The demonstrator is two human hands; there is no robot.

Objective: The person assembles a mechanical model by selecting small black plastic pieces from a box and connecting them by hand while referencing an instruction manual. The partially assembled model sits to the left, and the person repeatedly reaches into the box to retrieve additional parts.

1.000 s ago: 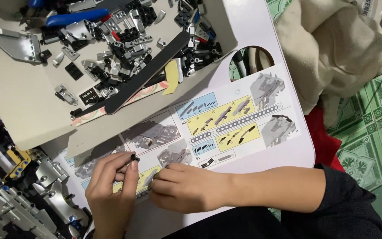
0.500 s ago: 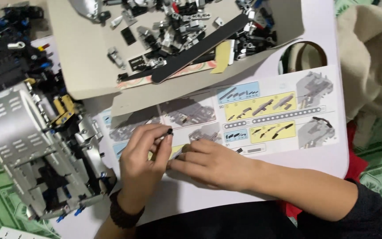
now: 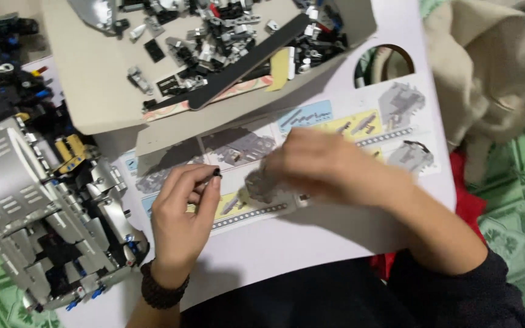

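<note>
Up top sits an open cardboard box — pale beige, shallow, its front flap folded down toward the person; loose grey and black building pieces lie heaped inside, with a long black strip slanting across them. Below it lies a printed instruction sheet on the white surface — grey model pictures, yellow and light-blue panels; both hands partly cover its middle.

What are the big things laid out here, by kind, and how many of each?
Hands: 2, left hand, right hand
Cardboard box of loose pieces: 1
Instruction sheet: 1
Grey built model: 1
Small black piece: 1
Total: 6
</note>
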